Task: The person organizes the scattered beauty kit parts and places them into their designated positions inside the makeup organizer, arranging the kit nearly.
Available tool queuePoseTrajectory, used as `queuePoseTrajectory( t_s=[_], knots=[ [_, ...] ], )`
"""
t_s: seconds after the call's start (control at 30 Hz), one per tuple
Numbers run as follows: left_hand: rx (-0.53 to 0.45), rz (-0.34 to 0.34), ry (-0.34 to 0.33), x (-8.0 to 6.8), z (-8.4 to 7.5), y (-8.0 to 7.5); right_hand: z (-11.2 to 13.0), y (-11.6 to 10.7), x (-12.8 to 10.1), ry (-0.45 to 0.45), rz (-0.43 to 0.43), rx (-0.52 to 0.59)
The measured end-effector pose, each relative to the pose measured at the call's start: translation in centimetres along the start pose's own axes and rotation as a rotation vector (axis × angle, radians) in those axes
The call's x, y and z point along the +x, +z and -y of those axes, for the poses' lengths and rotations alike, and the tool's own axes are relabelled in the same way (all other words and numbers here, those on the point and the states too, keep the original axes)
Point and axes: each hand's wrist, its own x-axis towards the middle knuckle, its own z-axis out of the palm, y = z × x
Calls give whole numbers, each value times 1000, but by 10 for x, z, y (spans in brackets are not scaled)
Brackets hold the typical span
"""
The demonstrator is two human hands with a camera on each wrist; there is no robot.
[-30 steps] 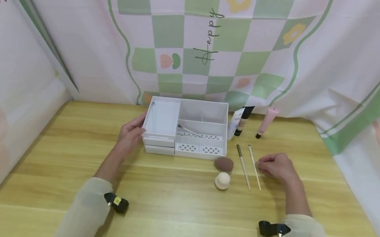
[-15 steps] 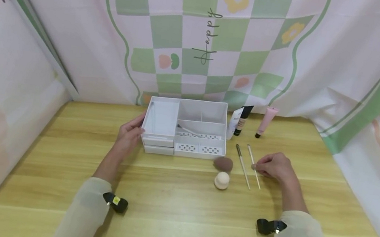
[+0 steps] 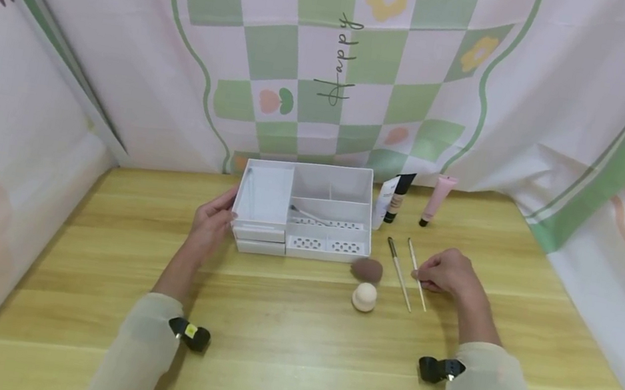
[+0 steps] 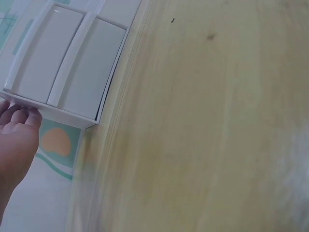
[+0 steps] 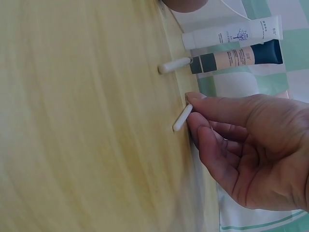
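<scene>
Brush handle (image 5: pixel 182 118) pinched betw. right hand (image 5: pixel 246 150) thumb & fingertips.

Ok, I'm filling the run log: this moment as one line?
left hand: rests on white organizer side | right hand: pinches right makeup brush | left makeup brush, sponges: on table
</scene>
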Motion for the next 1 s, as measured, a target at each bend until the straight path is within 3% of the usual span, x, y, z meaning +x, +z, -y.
queuePoseTrajectory(
  t_s=[0.47,0.73,1.0],
  knots=[
    [-8,-2,5,0,1,0,-4,0,3,10,22,46],
    [-11,-6,2,0,1,1,-4,4,2,-37,-64,-78],
    [-6,-7,6,-1,1,1,-4,8,2,-15,-98,-138]
  ],
)
